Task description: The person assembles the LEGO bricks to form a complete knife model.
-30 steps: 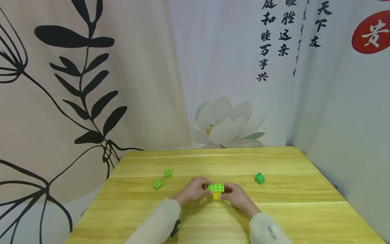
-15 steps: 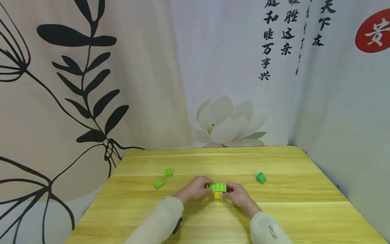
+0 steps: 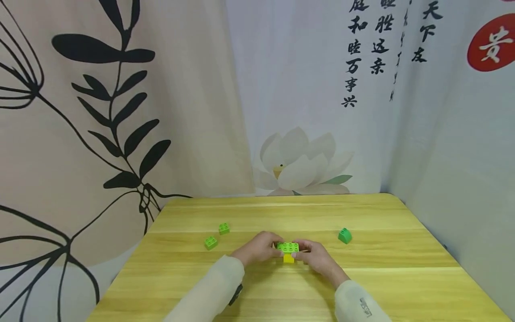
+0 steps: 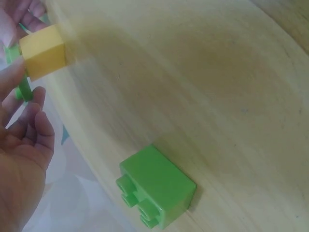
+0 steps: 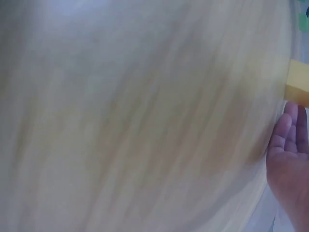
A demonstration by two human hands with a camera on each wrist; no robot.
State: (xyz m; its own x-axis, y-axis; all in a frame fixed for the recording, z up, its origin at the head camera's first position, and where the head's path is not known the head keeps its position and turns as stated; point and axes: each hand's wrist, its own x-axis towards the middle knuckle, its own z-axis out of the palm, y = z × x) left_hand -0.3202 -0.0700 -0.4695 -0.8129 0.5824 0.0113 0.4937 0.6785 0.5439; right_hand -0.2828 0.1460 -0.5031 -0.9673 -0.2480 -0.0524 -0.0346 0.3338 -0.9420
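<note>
In the head view a flat, light green studded brick [image 3: 288, 247] sits on top of a yellow block [image 3: 288, 258] at the middle of the table. My left hand [image 3: 260, 248] pinches the green brick's left end between thumb and fingers. At its right end, my right hand [image 3: 318, 256] holds it the same way, thumb at the front corner. From the left wrist, the plain-sided yellow block [image 4: 44, 52] shows against the green brick [image 4: 25, 90], with the left hand [image 4: 24, 159] around that brick. In the right wrist view, the right hand's [image 5: 292, 154] fingers reach beside the yellow block [image 5: 298, 79].
Two small light green bricks, one nearer [image 3: 211, 243] and one farther [image 3: 223, 228], lie left of the hands on the wooden table [image 3: 386, 290]. A darker green brick [image 3: 344, 235] with a sloped face lies to the right. Printed curtains hang behind the table.
The right thumb has moved from beside the yellow block slightly up to the green brick's right end. The left hand keeps its hold, and the loose bricks stay put.
</note>
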